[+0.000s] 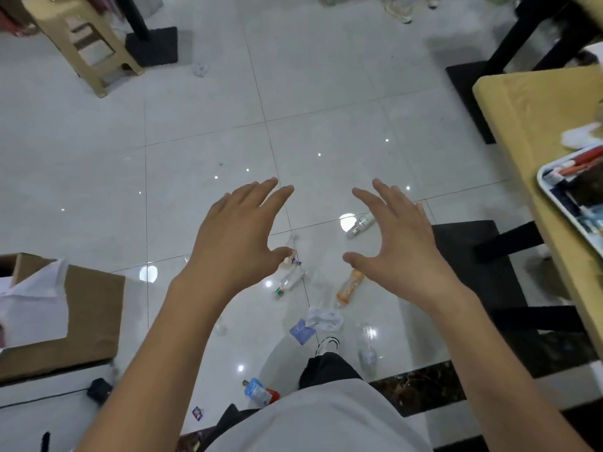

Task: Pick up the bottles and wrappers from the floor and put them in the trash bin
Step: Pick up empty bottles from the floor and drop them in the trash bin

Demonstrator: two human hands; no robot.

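My left hand (239, 230) and my right hand (396, 236) hover palm-down, side by side, high above the floor, fingers spread and holding nothing. On the white tiles below lie several bottles: a clear one (291, 279), an orange-labelled one (349, 288), a white one (361, 224) farther off, a clear one (367, 349) by my shoe, and a blue-labelled one (257, 391) close to my legs. A crumpled white wrapper (324, 318) and a blue wrapper (301, 331) lie between them. A cardboard box lined with a white bag (94, 308) stands at the left.
A beige plastic stool (81, 44) and a black table base (151, 45) stand at the far left, with crumpled paper (201, 70) near them. A yellow table (535, 125) carrying a tray (574, 194) is on the right, and black chair legs (509, 243) lie beneath it.
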